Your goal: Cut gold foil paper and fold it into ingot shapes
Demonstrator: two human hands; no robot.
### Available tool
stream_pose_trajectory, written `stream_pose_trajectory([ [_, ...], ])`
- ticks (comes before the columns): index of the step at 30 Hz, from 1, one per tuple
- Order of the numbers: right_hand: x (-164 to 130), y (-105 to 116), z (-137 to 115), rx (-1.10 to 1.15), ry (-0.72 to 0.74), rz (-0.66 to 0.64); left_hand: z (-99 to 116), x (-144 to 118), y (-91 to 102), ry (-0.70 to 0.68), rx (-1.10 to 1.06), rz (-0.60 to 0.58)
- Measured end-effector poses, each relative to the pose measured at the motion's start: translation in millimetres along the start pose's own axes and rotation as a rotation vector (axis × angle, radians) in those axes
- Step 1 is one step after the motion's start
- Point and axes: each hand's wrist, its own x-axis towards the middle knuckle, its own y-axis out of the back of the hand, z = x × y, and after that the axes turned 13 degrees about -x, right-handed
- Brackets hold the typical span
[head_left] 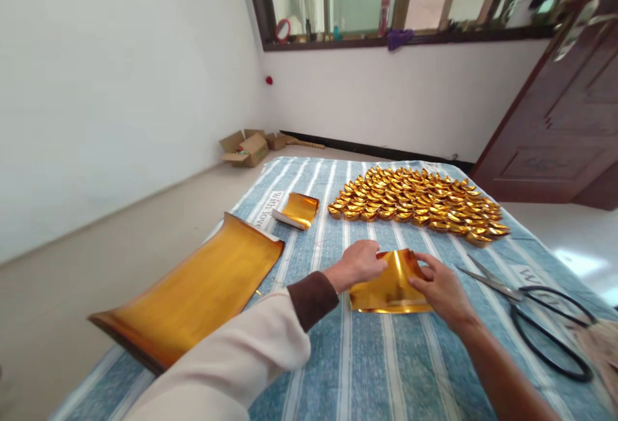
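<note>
White walls and a dark-framed window back a blue-and-white striped cloth (pixel 367 356) spread over a flat surface. From the head camera, both hands meet on a small gold foil sheet (pixel 389 292) lying on the cloth. The left hand (pixel 358 265), in a cream sleeve with a brown cuff, pinches the sheet's upper left corner, fingers closed on the foil. The right hand (pixel 441 289) grips the upper right edge, thumb on top and fingers curled over it. Beyond the fingertips sits a mass of folded gold ingots (pixel 418 201). Just right of the right hand lie black-handled scissors (pixel 531 308). Left of the left hand lie a small foil stack (pixel 298 210) and a large curled gold foil sheet (pixel 193 292).
</note>
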Motion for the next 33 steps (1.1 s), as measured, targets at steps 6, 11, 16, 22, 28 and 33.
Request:
stream_pose_trajectory([
  [6,3,12,-31,0.292,0.013,-0.283,-16,-13,39.8,0.023,-0.292,-0.192],
  [11,17,0,-42,0.379,0.019,-0.25,-34,-27,59.2,0.152,-0.478,-0.259],
  [16,27,-22,-23,0.277,0.03,-0.107,-45,-28,97.6,0.248,-0.517,-0.106],
  [22,32,-36,-1,0.163,0.001,-0.102,-64,-11,194.8,0.364,-0.373,0.234],
  [28,32,-37,-1,0.099,0.03,-0.1,-89,11,228.9,0.544,-0.169,0.347],
  [33,32,-36,5,0.094,-0.006,-0.118,-108,22,222.1,0.586,-0.017,0.309],
])
